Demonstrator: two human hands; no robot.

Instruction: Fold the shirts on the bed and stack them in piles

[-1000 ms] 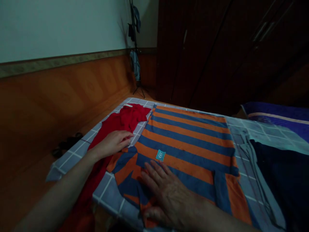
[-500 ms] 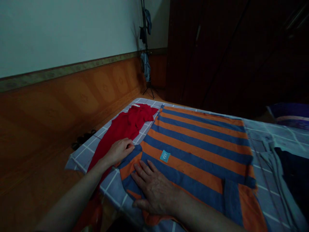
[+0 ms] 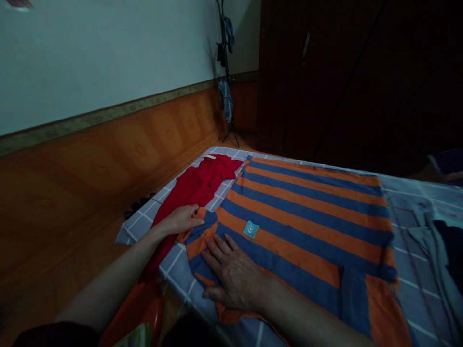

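Right hand moved leftward, left hand pinching striped sleeve

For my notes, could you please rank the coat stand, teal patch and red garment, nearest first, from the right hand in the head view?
1. Teal patch, just ahead.
2. Red garment, farther left.
3. Coat stand, far corner.

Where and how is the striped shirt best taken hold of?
Probably by the outer part of the sleeve, where the left hand touches it, coming from the left with a thumb-and-finger pinch: the striped shirt lies flat, and this sleeve juts out leftward.
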